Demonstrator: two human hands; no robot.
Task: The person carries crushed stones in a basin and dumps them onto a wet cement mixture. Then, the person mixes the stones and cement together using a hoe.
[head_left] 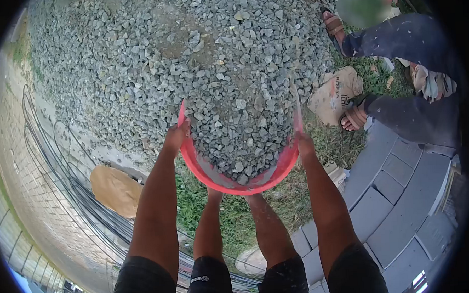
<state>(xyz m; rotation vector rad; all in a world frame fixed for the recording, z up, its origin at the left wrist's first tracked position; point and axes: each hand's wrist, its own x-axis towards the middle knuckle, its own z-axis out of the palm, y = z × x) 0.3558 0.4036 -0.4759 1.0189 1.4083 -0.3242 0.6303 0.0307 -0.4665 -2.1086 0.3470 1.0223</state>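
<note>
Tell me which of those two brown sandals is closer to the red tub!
The sandal lower in the picture, beside the sack with printed letters; the other sandal, up at the gravel's edge, is farther from the tub.

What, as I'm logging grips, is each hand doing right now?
Left hand: closed, holding the red basin by its left side.
Right hand: closed, holding the same basin by its right side.

Stones (239, 159) hid the bottom of the red tub (247, 191). The top edge cut off the stone pile (115, 52). Dark edges cut off another person (397, 37) above the legs (411, 120). A round patch (363, 6) near one sandal (334, 24) was all blurry.
</note>
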